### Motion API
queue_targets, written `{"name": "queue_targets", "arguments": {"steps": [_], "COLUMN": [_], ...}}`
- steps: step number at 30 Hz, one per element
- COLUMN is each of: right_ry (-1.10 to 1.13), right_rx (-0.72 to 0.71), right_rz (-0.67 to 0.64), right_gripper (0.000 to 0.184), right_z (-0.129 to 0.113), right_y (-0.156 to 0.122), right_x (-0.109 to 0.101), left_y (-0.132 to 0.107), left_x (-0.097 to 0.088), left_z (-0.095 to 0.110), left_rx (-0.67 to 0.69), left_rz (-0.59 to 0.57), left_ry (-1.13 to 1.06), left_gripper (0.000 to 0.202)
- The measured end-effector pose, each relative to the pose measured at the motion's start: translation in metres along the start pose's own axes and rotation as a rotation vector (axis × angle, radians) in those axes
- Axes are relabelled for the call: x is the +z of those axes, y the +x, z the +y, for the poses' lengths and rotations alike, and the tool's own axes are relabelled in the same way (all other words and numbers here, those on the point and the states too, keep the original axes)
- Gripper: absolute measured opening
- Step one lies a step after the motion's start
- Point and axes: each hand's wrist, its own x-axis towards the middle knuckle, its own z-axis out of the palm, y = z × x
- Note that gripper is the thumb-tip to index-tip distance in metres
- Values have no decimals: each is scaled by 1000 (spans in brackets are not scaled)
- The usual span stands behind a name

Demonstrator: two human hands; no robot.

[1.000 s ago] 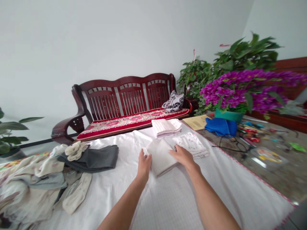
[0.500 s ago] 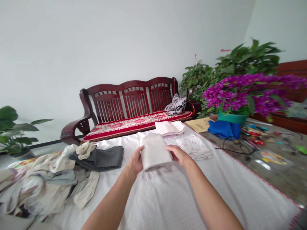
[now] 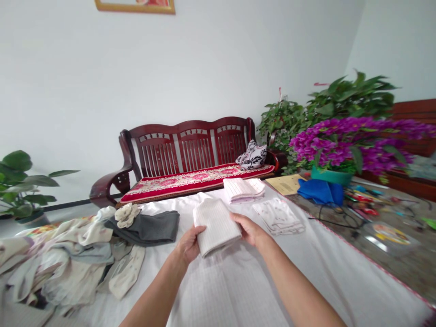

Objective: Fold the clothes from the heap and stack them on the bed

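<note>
I hold a folded white ribbed cloth (image 3: 217,225) a little above the table with both hands. My left hand (image 3: 188,244) grips its near left corner, fingers curled under it. My right hand (image 3: 249,228) clasps its right edge. Beyond it lie a folded pink-striped cloth (image 3: 243,188) and a folded white patterned cloth (image 3: 278,215) on the white table cover (image 3: 327,263).
A heap of unfolded clothes (image 3: 64,265) and a folded dark grey garment (image 3: 150,227) lie at the left. At the right are a blue cloth (image 3: 319,190), a purple flower pot (image 3: 329,175), cables and small items. A red wooden bench (image 3: 190,165) stands behind.
The folded white cloth lay on the table under my hands; both hands took hold of it and lifted it toward me. The view has tilted upward.
</note>
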Motion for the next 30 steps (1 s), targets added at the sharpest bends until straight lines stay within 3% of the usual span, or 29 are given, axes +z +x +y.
{"name": "queue_targets", "arguments": {"steps": [4,8,11,14,17,21,26,30], "right_ry": [-7,-27,-23,-20,-16,-32,-124,-221], "right_rx": [-42,-140,-227,-304,-333,-320,-196,-155], "right_rz": [-8,-2,40,125,177,280,454,504], "right_gripper": [43,44,40,36,33,25,28,32], "right_z": [10,-5,-34,-76,-123,-163,-150,-137], "right_y": [-7,-6,5,25,51,92,136,156], "right_x": [6,2,-9,-24,-41,-64,-89,-103], "left_y": [-4,-9,-12,-14,-14,-12,-11,-10], "left_x": [-13,-18,-27,-44,-65,-79,-75,-71], "left_z": [-10,-9,-8,-13,-24,-33,-32,-38], "left_rx": [5,17,80,250,434,479,438,486], "left_rz": [-17,-23,93,169,183,137,136,192], "left_ry": [45,91,189,393,558,599,566,531], "left_gripper": [68,67,72,75,74,67,64,63]}}
